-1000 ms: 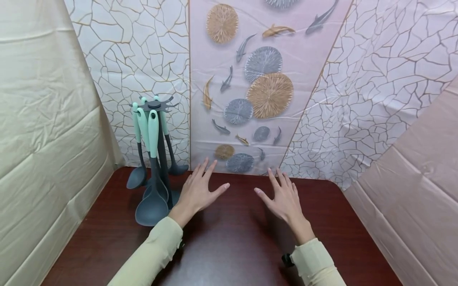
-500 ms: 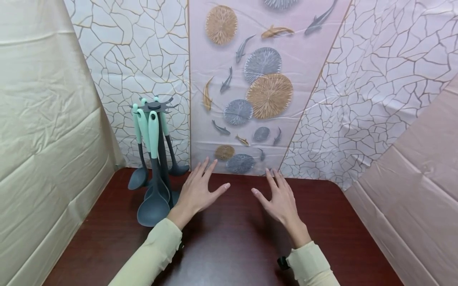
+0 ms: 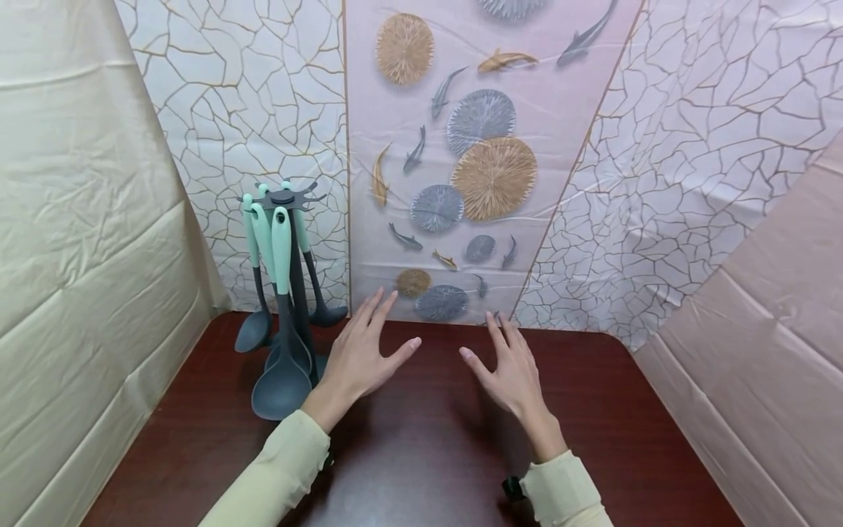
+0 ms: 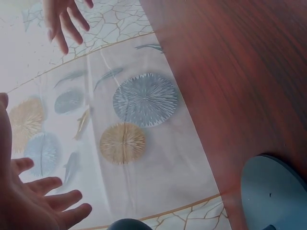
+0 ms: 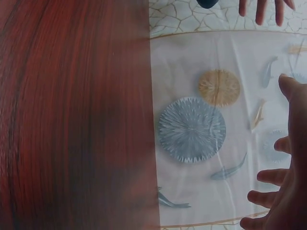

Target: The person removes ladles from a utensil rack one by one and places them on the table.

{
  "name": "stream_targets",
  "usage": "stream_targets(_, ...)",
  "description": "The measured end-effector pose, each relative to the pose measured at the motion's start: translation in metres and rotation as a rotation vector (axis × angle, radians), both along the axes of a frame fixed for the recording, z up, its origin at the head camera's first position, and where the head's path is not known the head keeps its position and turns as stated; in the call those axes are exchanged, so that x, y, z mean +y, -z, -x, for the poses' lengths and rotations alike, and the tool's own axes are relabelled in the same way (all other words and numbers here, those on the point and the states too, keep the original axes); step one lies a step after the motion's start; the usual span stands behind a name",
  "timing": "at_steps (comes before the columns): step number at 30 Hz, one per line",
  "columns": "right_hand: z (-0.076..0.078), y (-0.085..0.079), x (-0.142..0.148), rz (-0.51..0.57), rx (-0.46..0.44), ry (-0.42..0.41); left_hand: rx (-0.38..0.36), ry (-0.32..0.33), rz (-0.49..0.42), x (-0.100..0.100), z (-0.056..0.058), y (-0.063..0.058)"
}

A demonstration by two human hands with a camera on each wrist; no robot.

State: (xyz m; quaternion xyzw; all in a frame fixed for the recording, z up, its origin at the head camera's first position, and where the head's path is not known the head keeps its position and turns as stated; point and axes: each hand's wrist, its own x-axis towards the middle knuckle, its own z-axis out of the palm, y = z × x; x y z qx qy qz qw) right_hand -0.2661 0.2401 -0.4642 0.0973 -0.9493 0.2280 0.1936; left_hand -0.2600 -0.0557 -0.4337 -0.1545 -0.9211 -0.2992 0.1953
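Note:
Both hands hover above the dark red-brown table (image 3: pixel 421 439) with fingers spread, holding nothing. The left hand (image 3: pixel 358 356) is just right of a utensil stand (image 3: pixel 299 278) at the table's back left. On that stand hang several dark grey kitchen utensils with mint-green handles, among them a ladle (image 3: pixel 282 388) in front and a spoon-like utensil (image 3: pixel 253 331) at the left. Part of the left wrist hides the stand's base. Toward the right, the right hand (image 3: pixel 514 373) is apart from any object. The left wrist view shows the stand's round grey base (image 4: pixel 273 191) on the table.
A patterned cloth backdrop (image 3: pixel 437 168) with fish and round motifs hangs behind the table. Cream cloth (image 3: pixel 99 241) encloses the left side, and pinkish cloth (image 3: pixel 764 329) the right. Small dark wrist devices show under both cuffs.
The right hand has drifted slightly left, toward the left hand. The left hand and the utensil stand stay almost where they were; the whole view shifts a little.

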Motion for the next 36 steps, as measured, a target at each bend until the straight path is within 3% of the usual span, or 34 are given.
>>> stream_targets(15,-0.003,0.002,-0.015,0.041,0.002,-0.032,0.147,0.018,-0.049,-0.008,-0.021,-0.007)
stream_targets(28,-0.003,-0.002,-0.030,0.104,-0.013,-0.070,0.169,0.018,-0.097,-0.015,-0.032,-0.010)
stream_targets(36,-0.003,-0.002,-0.043,0.136,-0.006,-0.093,0.233,0.048,-0.165,-0.019,-0.036,-0.013)
